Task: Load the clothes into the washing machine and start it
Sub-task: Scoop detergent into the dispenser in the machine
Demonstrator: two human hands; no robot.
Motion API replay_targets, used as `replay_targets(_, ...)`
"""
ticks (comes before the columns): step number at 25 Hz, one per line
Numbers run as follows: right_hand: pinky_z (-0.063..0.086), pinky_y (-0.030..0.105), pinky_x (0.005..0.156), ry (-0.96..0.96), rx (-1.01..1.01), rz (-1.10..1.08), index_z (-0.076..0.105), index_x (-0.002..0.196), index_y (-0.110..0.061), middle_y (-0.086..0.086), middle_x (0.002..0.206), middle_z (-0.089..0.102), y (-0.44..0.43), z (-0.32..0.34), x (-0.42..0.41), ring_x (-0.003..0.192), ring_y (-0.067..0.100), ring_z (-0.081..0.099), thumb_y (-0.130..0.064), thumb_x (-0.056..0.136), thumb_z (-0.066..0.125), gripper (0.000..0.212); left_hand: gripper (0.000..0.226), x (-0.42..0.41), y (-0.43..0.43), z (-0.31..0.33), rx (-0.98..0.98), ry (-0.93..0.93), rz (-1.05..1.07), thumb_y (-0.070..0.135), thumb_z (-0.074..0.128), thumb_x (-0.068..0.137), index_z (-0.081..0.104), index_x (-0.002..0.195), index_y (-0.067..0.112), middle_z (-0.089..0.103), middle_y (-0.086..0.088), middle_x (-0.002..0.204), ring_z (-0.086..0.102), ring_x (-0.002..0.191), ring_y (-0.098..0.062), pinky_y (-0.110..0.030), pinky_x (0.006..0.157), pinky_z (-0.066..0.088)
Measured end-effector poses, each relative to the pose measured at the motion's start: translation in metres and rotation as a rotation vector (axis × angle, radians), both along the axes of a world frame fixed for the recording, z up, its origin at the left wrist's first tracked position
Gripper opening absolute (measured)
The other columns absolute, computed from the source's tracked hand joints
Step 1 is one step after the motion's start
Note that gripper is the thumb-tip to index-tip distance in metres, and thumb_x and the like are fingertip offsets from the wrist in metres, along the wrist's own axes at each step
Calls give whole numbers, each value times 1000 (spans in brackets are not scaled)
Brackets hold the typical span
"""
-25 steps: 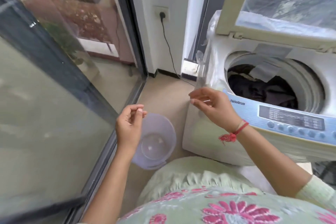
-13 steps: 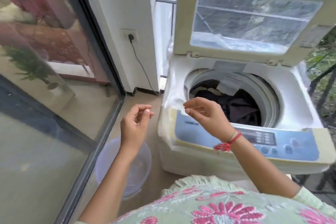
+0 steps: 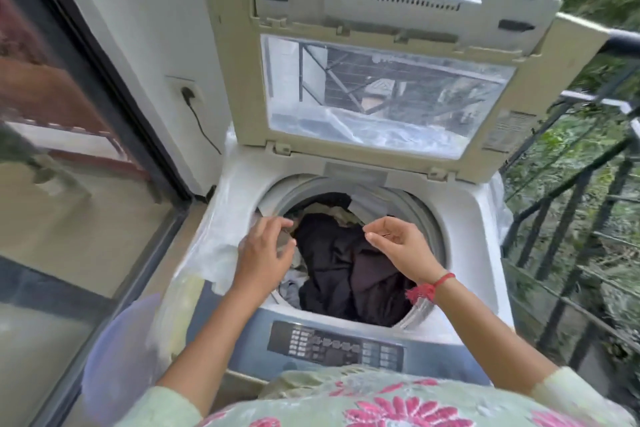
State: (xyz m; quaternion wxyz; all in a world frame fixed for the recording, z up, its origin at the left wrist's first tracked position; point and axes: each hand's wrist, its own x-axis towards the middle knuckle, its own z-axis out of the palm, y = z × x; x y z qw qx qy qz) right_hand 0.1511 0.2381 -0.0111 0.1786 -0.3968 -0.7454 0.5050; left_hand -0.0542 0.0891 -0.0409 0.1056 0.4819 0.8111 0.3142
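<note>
Clothes (image 3: 343, 263) fill the open drum — both hands (image 3: 265, 253) above.

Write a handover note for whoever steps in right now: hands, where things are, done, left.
Left hand: over the drum's left rim, fingers loosely curled, holding nothing visible.
Right hand: over the drum, thumb and forefinger pinched; nothing clearly held.
Clothes: dark garments plus some lighter pieces already in the drum.
Washing machine: lid raised, control panel nearest the person, untouched.
Lavender basin on the floor to the left; contents can't be seen.
Done: clothes loaded.
Left: close lid, start the cycle.
</note>
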Motion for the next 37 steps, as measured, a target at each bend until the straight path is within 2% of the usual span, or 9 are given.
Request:
replay_targets(3,46,24,72,-43,-137,24,66,88,-27,-7,85,66,29,-25,-12,79,6,62,-18,87,64,9,40,-3,-10,-10,-174,150,50,35,57,86,54,122,20,46,-5,130,42,126,-24,-56,107,26)
replay_targets(6,49,31,80,7,-387,-105,60,111,-18,-3,100,63,45,-41,-43,98,17,60,-19,91,59,20,49,-6,-15,-11,-221,226,72,51,40,86,51,123,22,42,-3,135,35,133,-23,-57,110,16)
replay_targets(9,43,36,94,212,-843,-346,49,131,-11,0,115,54,67,-48,-77,118,21,50,-20,94,53,38,47,-3,-18,-9,-170,241,75,50,36,87,54,118,19,48,-5,131,38,130,-23,-54,107,27)
replay_targets(12,41,37,97,580,-1207,-529,53,114,-13,2,102,60,91,-48,-99,108,20,49,-25,97,46,22,37,-1,-19,-7,-92,232,53,41,42,90,58,112,16,53,-5,126,44,126,-22,-43,99,38)
replay_targets(15,33,36,109,848,-1355,-738,51,105,-9,7,116,51,102,-44,-109,123,19,46,-22,95,50,17,32,1,-20,-3,-38,223,55,35,45,90,61,109,14,56,-4,119,50,117,-20,-36,93,43)
replay_targets(20,40,35,106,997,-1379,-777,54,88,-4,10,93,55,94,-37,-114,96,20,57,-8,92,54,6,29,2,-21,-1,2,236,42,31,46,90,62,106,13,58,-3,113,51,111,-16,-31,87,46)
replay_targets(24,41,31,105,970,-1364,-843,55,90,-6,8,99,56,93,-32,-116,109,16,56,-6,89,59,5,29,1,-21,0,11,237,29,31,46,89,61,106,14,58,-3,113,53,108,-17,-28,83,46)
replay_targets(29,40,26,103,898,-1312,-856,51,83,-7,1,82,47,86,-39,-120,72,9,50,-16,88,64,17,29,1,-21,-1,25,248,35,32,45,89,61,106,14,58,-2,113,54,107,-17,-24,82,43)
replay_targets(37,32,32,112,759,-1269,-786,45,130,-4,5,97,49,54,-42,-105,125,15,44,-20,89,63,48,30,1,-22,1,55,258,27,32,43,89,61,103,12,59,-3,108,58,100,-19,-26,75,47)
